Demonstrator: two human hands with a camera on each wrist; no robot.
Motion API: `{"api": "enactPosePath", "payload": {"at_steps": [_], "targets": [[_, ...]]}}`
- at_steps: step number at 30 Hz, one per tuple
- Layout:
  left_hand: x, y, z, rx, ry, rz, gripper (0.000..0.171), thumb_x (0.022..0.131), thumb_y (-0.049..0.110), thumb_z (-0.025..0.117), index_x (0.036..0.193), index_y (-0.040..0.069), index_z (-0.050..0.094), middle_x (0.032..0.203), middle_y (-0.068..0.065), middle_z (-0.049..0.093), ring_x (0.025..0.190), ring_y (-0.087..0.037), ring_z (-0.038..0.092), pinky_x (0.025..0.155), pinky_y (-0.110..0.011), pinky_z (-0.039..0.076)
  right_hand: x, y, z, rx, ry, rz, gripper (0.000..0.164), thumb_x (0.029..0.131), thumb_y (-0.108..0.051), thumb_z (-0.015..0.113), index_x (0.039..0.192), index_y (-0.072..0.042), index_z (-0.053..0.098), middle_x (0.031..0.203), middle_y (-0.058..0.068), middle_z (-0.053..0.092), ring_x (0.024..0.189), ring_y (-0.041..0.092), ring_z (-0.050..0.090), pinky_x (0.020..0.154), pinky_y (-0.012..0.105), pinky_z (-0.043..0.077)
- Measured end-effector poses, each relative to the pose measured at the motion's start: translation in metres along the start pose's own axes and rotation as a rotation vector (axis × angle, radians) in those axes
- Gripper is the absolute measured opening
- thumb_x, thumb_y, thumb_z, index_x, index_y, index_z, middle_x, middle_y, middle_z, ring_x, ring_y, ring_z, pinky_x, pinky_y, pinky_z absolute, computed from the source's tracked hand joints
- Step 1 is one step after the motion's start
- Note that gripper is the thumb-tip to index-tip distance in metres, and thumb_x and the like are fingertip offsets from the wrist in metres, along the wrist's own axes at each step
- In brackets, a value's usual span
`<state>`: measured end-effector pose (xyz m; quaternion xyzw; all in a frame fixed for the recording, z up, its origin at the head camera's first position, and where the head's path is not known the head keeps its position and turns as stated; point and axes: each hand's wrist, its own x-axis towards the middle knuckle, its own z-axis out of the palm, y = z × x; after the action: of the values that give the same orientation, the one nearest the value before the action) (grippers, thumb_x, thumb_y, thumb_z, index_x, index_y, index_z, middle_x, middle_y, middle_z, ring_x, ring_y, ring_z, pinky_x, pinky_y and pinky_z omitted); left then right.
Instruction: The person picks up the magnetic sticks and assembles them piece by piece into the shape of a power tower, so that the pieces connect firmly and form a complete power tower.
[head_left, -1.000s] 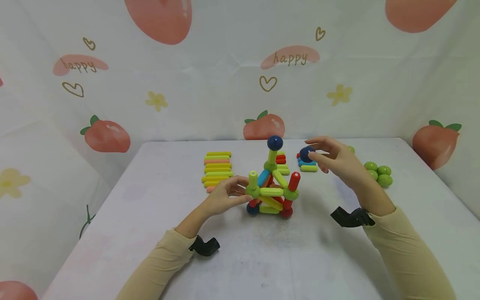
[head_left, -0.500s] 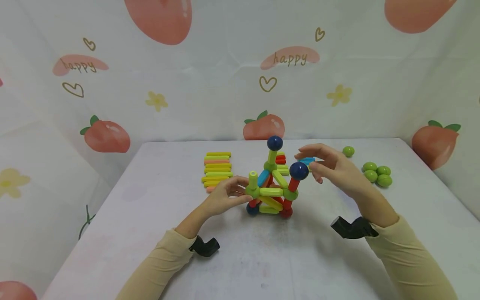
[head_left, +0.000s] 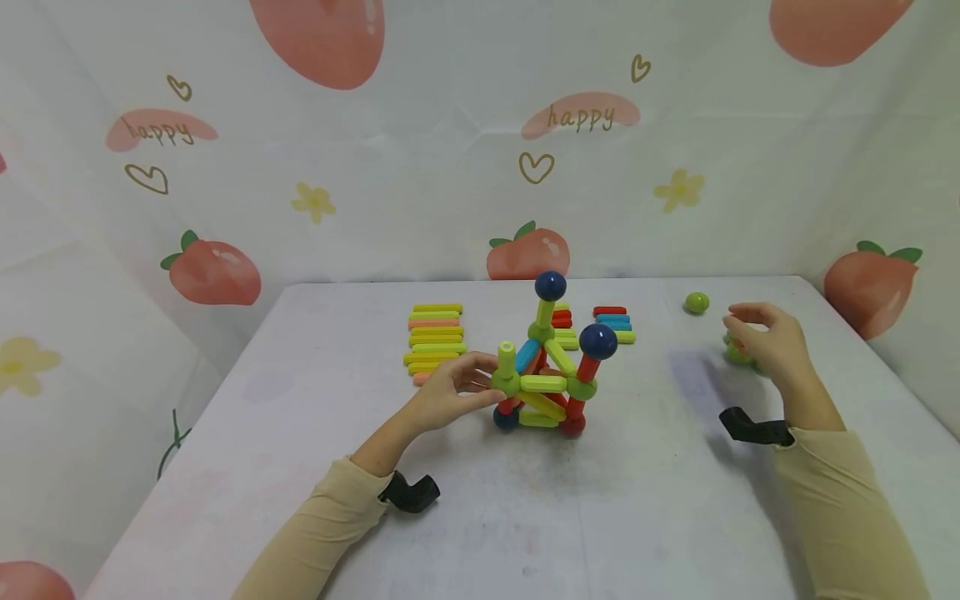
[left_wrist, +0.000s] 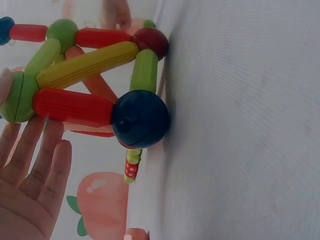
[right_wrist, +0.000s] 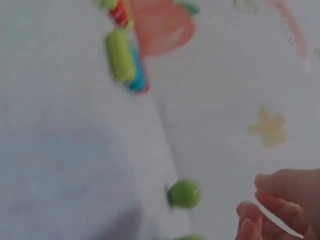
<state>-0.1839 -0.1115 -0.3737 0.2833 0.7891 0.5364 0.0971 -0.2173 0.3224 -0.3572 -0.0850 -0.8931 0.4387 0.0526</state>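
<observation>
A frame of magnetic sticks and balls (head_left: 543, 383) stands on the table, with a dark blue ball (head_left: 551, 286) atop its rear stick. Another dark blue ball (head_left: 598, 342) caps the red stick at its right corner. My left hand (head_left: 453, 392) holds the frame by its left green ball (left_wrist: 19, 97), thumb on one side and fingers on the other. Above the cluster of green balls (head_left: 738, 356) hovers my right hand (head_left: 780, 346), its fingers loosely bent with nothing between them. It partly hides those balls.
A single green ball (head_left: 697, 303) lies at the back right. Yellow, green and pink sticks (head_left: 437, 337) are lined up behind the left hand. Short red, blue and green sticks (head_left: 613, 323) lie behind the frame. A patterned cloth (head_left: 420, 167) hangs along the table's back edge.
A dark blue ball from my right hand has been set on the red stick and let go. The right hand has moved right, over the green balls. My left hand has stayed still.
</observation>
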Motion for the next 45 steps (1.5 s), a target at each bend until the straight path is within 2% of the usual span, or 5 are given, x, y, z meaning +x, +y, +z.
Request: {"api": "enactPosePath", "payload": {"at_steps": [9, 15, 29, 38, 45], "targets": [[0.0, 0.002, 0.001, 0.01, 0.01, -0.011, 0.042, 0.085, 0.016, 0.068, 0.122, 0.002, 0.054, 0.118, -0.015, 0.059, 0.103, -0.024, 0.059, 0.089, -0.023, 0.05, 0.004, 0.028, 0.003, -0.27, -0.01, -0.017, 0.046, 0.086, -0.016, 0.059, 0.119, 0.013, 0.047, 0.115, 0.038, 0.051, 0.082, 0.03, 0.058, 0.058, 0.017, 0.039], [0.001, 0.003, 0.002, 0.004, 0.016, -0.02, 0.041, 0.085, 0.016, 0.068, 0.121, 0.002, 0.054, 0.119, -0.014, 0.059, 0.103, -0.022, 0.06, 0.089, -0.024, 0.051, 0.002, 0.022, 0.007, -0.228, -0.069, -0.043, 0.046, 0.086, -0.016, 0.061, 0.118, 0.014, 0.048, 0.115, 0.04, 0.051, 0.055, 0.001, 0.054, 0.05, 0.019, 0.045], [0.003, 0.012, 0.026, -0.049, 0.057, 0.005, 0.032, 0.082, 0.011, 0.071, 0.108, 0.005, 0.055, 0.111, -0.014, 0.059, 0.095, -0.021, 0.063, 0.084, -0.021, 0.053, -0.037, -0.062, 0.01, 0.139, -0.022, -0.28, 0.029, 0.088, -0.025, 0.064, 0.116, -0.028, 0.054, 0.099, -0.028, 0.055, 0.063, -0.001, 0.057, 0.056, 0.015, 0.045], [-0.002, 0.009, 0.023, -0.085, -0.012, 0.02, 0.031, 0.087, 0.009, 0.064, 0.115, 0.001, 0.057, 0.121, -0.018, 0.058, 0.1, -0.028, 0.065, 0.084, -0.023, 0.054, -0.085, -0.114, 0.017, 0.637, -0.132, -0.615, 0.033, 0.085, 0.012, 0.054, 0.114, -0.004, 0.058, 0.104, -0.002, 0.066, 0.066, 0.008, 0.058, 0.054, 0.014, 0.047], [-0.002, 0.01, 0.027, -0.125, -0.071, 0.081, 0.03, 0.086, 0.007, 0.065, 0.114, -0.001, 0.057, 0.116, -0.021, 0.06, 0.094, -0.023, 0.069, 0.083, -0.026, 0.055, -0.105, -0.136, 0.051, 0.567, -0.347, -0.784, 0.036, 0.083, 0.017, 0.055, 0.116, 0.005, 0.053, 0.11, -0.001, 0.059, 0.059, 0.011, 0.053, 0.047, 0.022, 0.045]]}}
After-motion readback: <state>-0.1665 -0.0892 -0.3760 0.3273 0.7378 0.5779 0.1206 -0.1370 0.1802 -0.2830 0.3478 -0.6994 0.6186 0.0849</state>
